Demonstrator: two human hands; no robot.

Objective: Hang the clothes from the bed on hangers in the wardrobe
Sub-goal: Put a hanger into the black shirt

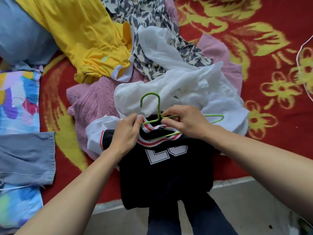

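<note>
Wire hanger (pixel 159 106): lime green. Jersey (pixel 166 175): black, white block numerals on the chest, red-and-white striped collar and sleeve trim, white sleeve. Sheer garment (pixel 177 82): plain white. Knit sweater (pixel 88 102): dusty pink. Shirt (pixel 81 31): bright yellow, white cuff. Blouse (pixel 135 12): cream with a grey animal-style print. Blanket (pixel 211 17): red, large yellow floral pattern. Pillow (pixel 20 31): pale blue. Cloth (pixel 25 155): faded denim blue. Sheet (pixel 17 99): multicolour blotches, mostly blue.

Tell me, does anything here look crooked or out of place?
The green hanger sits askew in the black jersey: one arm is tucked into the striped collar, the other pokes out bare beyond the right hand. Nothing looks torn.
</note>
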